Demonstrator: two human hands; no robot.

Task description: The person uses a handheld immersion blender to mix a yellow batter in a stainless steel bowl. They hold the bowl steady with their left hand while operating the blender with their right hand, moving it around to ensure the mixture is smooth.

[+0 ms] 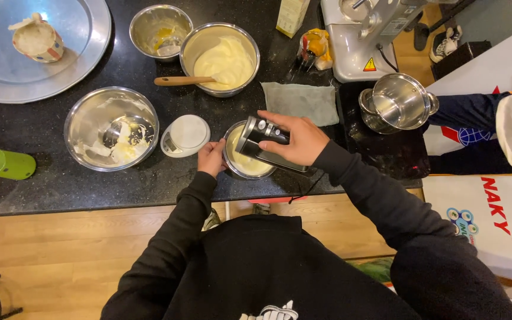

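Now, I see black countertop (pixel 60 189) across frame's upper half. Small steel bowl (pixel 245 172) of pale batter sits at centre, near counter edge. My right hand (pixel 300 142) wraps closed around black hand mixer (pixel 263 137) above it; left hand (pixel 211 157) cups bowl's rim, fingers curled. I judge: keep beaters low, bowl braced, body upright to avoid splatter. Beaters hidden beneath mixer; cannot tell if submerged. White kitchen scale (pixel 186 134) left of bowl.

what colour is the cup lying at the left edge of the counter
Lime green cup, lying on its side on the black counter; seen in the head view.
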